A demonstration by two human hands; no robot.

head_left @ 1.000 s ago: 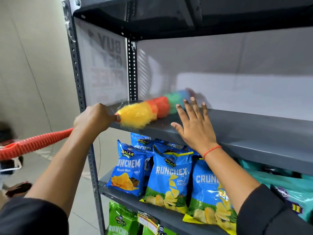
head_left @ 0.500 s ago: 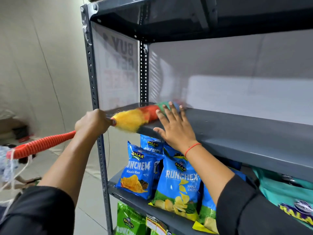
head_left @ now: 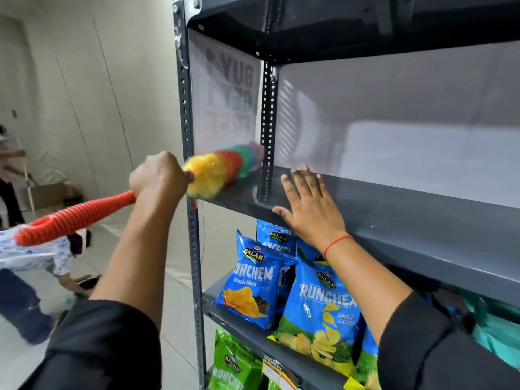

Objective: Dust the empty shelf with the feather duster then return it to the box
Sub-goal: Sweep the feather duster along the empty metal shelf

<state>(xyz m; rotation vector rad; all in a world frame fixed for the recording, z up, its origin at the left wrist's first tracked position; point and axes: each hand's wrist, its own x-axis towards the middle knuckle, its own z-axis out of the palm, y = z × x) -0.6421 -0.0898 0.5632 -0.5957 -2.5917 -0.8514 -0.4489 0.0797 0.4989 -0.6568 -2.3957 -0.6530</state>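
The feather duster (head_left: 222, 167) has a fluffy head banded yellow, orange, green and pink, and a ribbed orange handle. Its head lies on the far left end of the empty grey shelf (head_left: 416, 220), reaching toward the rear upright. My left hand (head_left: 159, 175) is shut around the handle just behind the head, outside the rack's left front post. My right hand (head_left: 309, 206) rests flat on the shelf board near its front edge, fingers spread, holding nothing. A cardboard box (head_left: 46, 194) sits on the floor far left, by the wall.
Blue snack bags (head_left: 253, 280) fill the shelf below, with green bags (head_left: 233, 367) lower still. A perforated grey post (head_left: 191, 220) marks the rack's left front corner. A translucent side panel with lettering closes the left end. A person in a patterned top (head_left: 31, 251) bends over at left.
The duster head has slid left along the shelf to its left end. My right hand stays flat on the board. The view has swung left, bringing the room and a bending person into sight.
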